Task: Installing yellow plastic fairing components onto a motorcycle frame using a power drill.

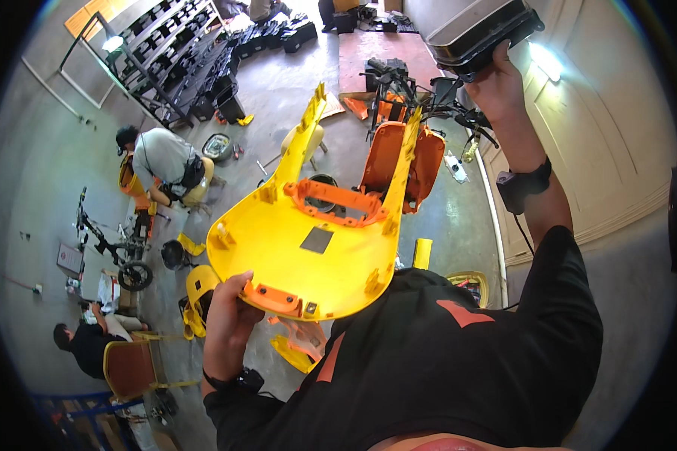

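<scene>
My left hand (229,319) is closed on the near left rim of a large yellow plastic body panel (278,240), thumb on its inner face. Two long arms reach away from the panel, and a dark rectangle (317,240) marks its middle. One orange bracket (337,203) spans the base of the arms; a smaller orange strip (274,298) lies along the near rim beside my left fingers. Raised high at the upper right, my right hand (498,90) grips the underside of a black box-shaped part (485,37) with a pale top. Its contents, if any, cannot be made out.
Beyond the panel stands a part-built motorbike with an orange shield (402,165) and handlebars (459,113). Two people (165,161) (90,346) sit at the left, near a small bike frame (113,244). Black bins (278,37) line the back; a white wall (587,143) borders the right.
</scene>
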`<state>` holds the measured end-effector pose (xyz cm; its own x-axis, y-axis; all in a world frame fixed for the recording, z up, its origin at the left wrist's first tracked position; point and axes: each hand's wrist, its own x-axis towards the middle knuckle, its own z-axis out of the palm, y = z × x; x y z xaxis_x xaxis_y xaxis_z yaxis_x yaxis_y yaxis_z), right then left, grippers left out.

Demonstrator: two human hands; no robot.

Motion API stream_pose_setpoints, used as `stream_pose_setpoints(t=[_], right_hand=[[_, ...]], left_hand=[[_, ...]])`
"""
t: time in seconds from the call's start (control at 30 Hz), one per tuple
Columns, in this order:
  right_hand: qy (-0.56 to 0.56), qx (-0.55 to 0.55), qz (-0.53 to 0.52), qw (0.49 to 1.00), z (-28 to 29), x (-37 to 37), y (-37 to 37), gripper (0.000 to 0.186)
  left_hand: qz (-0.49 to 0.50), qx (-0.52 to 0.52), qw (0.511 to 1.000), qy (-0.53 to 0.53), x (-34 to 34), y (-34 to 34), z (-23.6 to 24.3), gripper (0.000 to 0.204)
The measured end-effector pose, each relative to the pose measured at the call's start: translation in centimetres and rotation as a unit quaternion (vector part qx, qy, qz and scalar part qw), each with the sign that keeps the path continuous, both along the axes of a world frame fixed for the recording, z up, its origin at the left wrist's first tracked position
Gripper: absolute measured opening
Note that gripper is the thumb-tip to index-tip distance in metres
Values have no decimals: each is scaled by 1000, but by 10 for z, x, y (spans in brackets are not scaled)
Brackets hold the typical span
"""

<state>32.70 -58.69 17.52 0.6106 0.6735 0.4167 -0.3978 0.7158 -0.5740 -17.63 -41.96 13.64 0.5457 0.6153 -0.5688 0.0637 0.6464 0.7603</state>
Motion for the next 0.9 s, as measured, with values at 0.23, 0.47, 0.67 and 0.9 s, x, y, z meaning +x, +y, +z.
stream_pose_setpoints(t=[0.23,0.47,0.67,0.9], right_hand=[[-96,29,75,992,-2,25,4,42],[-39,11,-1,999,3,13,13,47],[-70,6,9,997,-4,17,7,49],[-19,-26,-28,999,4,2,-2,48]], left_hand=[[-23,53,997,51,-6,4,19,17],[-58,-7,998,30,57,2,24,16],[-128,-130,982,-45,96,10,22,22],[-167,-120,978,-40,160,21,18,19]])
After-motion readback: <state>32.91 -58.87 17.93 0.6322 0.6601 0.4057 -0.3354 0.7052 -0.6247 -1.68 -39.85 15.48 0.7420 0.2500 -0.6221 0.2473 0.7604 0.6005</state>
